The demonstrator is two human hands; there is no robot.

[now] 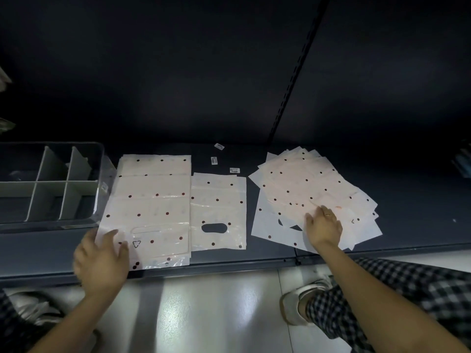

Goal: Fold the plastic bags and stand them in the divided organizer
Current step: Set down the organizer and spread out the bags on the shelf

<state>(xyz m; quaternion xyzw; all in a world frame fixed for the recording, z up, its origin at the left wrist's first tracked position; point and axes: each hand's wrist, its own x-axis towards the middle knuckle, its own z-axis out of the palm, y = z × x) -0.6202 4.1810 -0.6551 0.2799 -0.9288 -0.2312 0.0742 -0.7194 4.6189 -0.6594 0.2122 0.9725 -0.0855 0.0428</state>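
Head view, shelf: a dark, low shelf carries all the things; its front edge runs just above the shiny floor.
Divided organizer: a clear box with grey dividers, it stands at the left end of the shelf. The compartments that show are dark inside; I cannot tell if something is in them.
Large bags: a flat stack of pale plastic bags with dark dots, just right of the organizer. It reaches from the back part of the shelf to the front edge.
Smaller bag: it lies flat, touching the right side of the large stack, with an oval handle hole near the front edge.
Loose pile: many dotted bags are fanned out, in the right part of the shelf, apart from the smaller bag.
Labels: three small white labels lie near the back edge, between the stacks.
Left hand: it rests on the front left corner of the large bags; the fingers are spread and nearly straight, holding nothing.
Right hand: it presses flat on the front part of the loose pile, fingers straight, nothing gripped.
Person: checked trousers and a pale shoe show at the lower right.
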